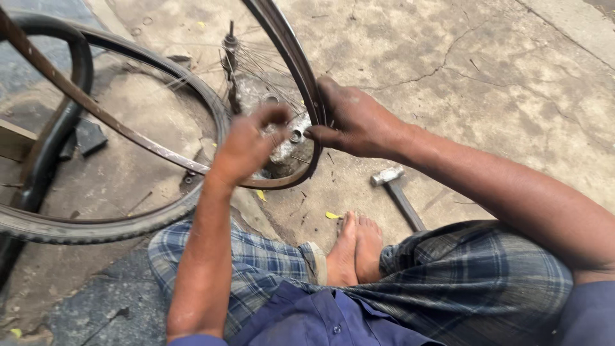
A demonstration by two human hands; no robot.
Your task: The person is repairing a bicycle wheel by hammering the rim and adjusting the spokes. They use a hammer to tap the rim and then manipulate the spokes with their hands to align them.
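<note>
A bare metal bicycle wheel rim point(291, 54) with thin spokes and a hub point(230, 48) stands tilted on the concrete in front of me. My right hand point(355, 122) grips the rim's lower right edge, thumb pressed on its inner side. My left hand point(246, 144) is blurred, fingers curled, just left of a small silvery metal part point(291, 138) inside the rim; whether it holds anything is unclear. A black rubber tyre point(96, 224) lies flat at the left under the rim.
A hammer point(397, 189) with a metal head lies on the concrete right of my bare feet point(355, 250). A black inner tube point(61, 115) loops at the far left beside a small dark block point(90, 138). Cracked concrete stretches to the right.
</note>
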